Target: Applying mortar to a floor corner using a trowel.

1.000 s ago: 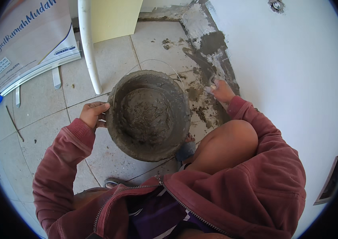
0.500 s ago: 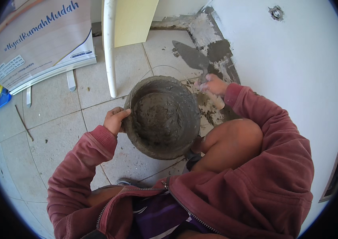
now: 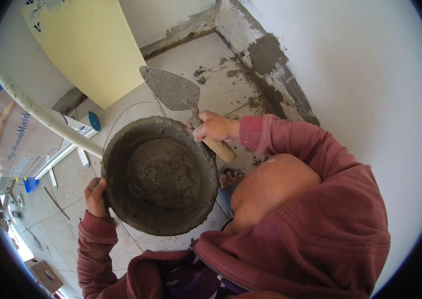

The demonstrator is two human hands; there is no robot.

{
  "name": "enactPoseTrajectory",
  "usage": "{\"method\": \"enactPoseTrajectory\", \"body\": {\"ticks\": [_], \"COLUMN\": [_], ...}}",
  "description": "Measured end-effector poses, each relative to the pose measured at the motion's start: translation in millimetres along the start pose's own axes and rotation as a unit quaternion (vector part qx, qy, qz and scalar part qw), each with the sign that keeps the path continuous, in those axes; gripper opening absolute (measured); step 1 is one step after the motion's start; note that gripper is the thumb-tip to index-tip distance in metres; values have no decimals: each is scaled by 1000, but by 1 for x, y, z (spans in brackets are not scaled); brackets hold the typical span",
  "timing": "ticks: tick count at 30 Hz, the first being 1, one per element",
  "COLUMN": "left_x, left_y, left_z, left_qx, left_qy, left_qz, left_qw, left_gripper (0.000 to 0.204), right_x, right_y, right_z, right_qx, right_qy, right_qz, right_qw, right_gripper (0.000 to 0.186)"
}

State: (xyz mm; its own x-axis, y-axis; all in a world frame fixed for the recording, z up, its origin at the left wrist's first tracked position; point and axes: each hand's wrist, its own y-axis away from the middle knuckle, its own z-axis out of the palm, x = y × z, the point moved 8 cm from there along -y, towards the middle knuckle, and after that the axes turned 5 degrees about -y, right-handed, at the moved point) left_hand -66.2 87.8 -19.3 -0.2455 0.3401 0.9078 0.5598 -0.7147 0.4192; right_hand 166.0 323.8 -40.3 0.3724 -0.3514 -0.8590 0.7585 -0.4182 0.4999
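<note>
Left hand (image 3: pixel 97 199) clasps the left rim of my round, mortar-caked grey bucket (image 3: pixel 116 164), near centre; right hand's (image 3: pixel 216 126) fingers grip the wood-handled grey trowel (image 3: pixel 173 89), far side. Mortar-scooping stage, I judge: steadiness needed.

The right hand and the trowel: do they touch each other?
Touching: the head view shows the right hand closed around the wooden handle of the trowel.

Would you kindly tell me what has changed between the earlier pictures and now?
The right hand has moved left, away from the wall, carrying the trowel closer to the bucket. The view itself has also shifted. No new grasp or release is visible. The left hand stays on the bucket's left rim, and mortar remains inside.
</note>
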Motion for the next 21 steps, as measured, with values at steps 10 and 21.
{"method": "enactPoseTrajectory", "body": {"ticks": [10,21], "left_x": [70,105], "left_y": [-64,-95], "left_z": [35,102], "left_qx": [94,59], "left_qy": [-140,-67], "left_qz": [159,164], "left_qw": [973,982], "left_gripper": [22,25], "right_x": [-47,-117], "right_y": [-87,-39], "right_z": [-58,-41], "right_qx": [52,72], "right_qy": [186,722], "right_qz": [-102,-289], "right_qw": [976,625], "right_gripper": [19,16]}}
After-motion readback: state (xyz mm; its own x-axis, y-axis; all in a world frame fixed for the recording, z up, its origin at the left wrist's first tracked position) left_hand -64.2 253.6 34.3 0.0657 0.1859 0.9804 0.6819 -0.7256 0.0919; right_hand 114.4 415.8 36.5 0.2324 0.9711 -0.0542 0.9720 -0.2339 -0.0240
